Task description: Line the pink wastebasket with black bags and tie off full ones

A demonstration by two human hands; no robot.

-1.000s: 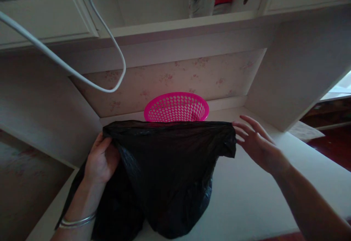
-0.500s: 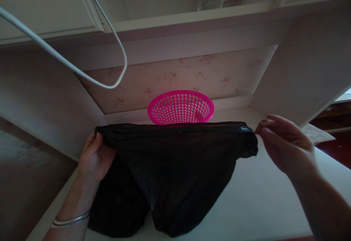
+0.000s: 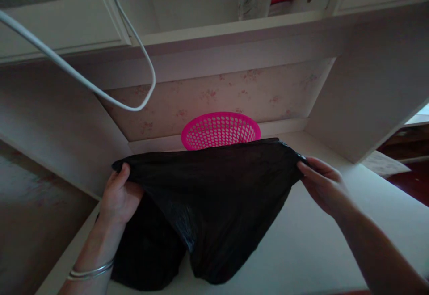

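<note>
A black plastic bag (image 3: 214,196) hangs stretched between my two hands above a white desk (image 3: 308,246). My left hand (image 3: 119,194) grips the bag's left top edge, with a silver bangle on that wrist. My right hand (image 3: 320,183) pinches the bag's right top corner. The bag's lower part sags down onto the desk. Behind the bag stands a pink perforated plastic basket (image 3: 221,129) against the back wall, its lower half hidden by the bag.
A white cable (image 3: 100,94) loops down from the upper left. A shelf (image 3: 234,27) above holds a bottle and a plastic wrap. A slanted white side panel (image 3: 365,94) closes the desk's right side; dark floor lies beyond it.
My right hand went from open beside the bag to gripping its right corner. The bag's top edge got pulled wider, and it now tilts up on the right, covering more of the basket.
</note>
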